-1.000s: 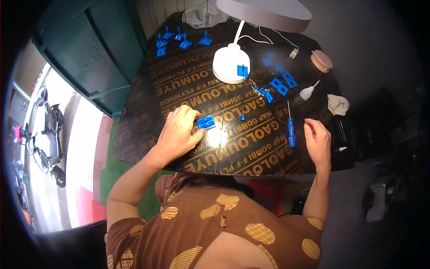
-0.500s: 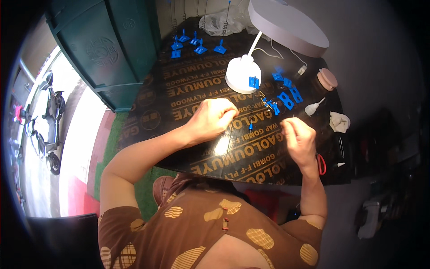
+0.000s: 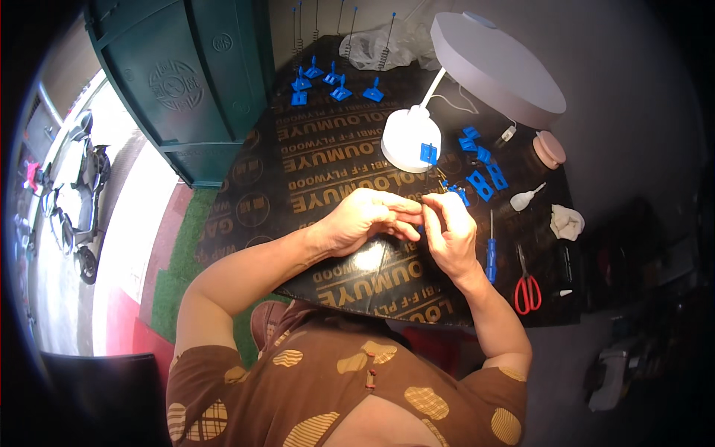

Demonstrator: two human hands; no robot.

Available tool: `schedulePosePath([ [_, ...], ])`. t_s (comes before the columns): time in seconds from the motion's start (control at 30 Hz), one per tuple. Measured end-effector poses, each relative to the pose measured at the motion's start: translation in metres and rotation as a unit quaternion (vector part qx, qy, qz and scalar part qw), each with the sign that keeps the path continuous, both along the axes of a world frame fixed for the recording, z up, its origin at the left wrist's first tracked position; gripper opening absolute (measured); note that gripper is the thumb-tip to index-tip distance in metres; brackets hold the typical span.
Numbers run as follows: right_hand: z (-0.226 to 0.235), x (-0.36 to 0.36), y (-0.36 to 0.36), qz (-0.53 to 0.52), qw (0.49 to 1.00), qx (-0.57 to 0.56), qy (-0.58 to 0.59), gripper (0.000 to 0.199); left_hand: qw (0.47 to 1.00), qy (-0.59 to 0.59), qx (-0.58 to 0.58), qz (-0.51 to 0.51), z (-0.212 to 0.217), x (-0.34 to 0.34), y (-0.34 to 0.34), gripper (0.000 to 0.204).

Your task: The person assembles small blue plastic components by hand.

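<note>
Two hands together, left hand meeting right hand; can't tell what either grips. I'd brace fingertips, use lamp light.

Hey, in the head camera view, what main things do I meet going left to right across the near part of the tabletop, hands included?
Left hand, right hand, blue-handled screwdriver, red-handled scissors, crumpled white cloth or tissue.

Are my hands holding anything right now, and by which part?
Cannot be told: your bare left hand and bare right hand are close together, hiding any grip; a small blue piece shows between them, perhaps unheld.
</note>
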State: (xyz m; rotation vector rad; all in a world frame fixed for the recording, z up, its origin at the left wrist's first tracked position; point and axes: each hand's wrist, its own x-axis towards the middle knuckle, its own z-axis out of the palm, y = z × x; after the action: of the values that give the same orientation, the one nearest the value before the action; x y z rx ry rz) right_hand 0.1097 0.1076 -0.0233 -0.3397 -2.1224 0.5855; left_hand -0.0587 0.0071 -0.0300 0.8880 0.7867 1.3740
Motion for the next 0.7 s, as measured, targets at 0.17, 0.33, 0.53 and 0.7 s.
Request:
schedulePosePath([
  [0.17, -0.005, 0.003, 0.000, 0.003, 1.000, 0.005, 0.010, 0.018, 0.991, -0.128, -0.007, -0.043, 0.003, -0.001, -0.004, 0.049],
  [0.33, -0.002, 0.007, 0.000, 0.018, 0.999, 0.035, 0.016, 0.021, 0.987, -0.146, 0.023, -0.058, -0.001, 0.001, -0.004, 0.050],
  [0.53, -0.001, 0.011, -0.002, 0.023, 0.999, 0.041, -0.009, 0.024, 0.987, -0.149, 0.011, -0.063, -0.007, 0.005, -0.008, 0.049],
  [0.7, -0.005, 0.013, -0.005, 0.020, 0.999, 0.038, -0.021, 0.027, 0.986, -0.141, -0.017, -0.087, -0.010, 0.009, -0.011, 0.056],
])
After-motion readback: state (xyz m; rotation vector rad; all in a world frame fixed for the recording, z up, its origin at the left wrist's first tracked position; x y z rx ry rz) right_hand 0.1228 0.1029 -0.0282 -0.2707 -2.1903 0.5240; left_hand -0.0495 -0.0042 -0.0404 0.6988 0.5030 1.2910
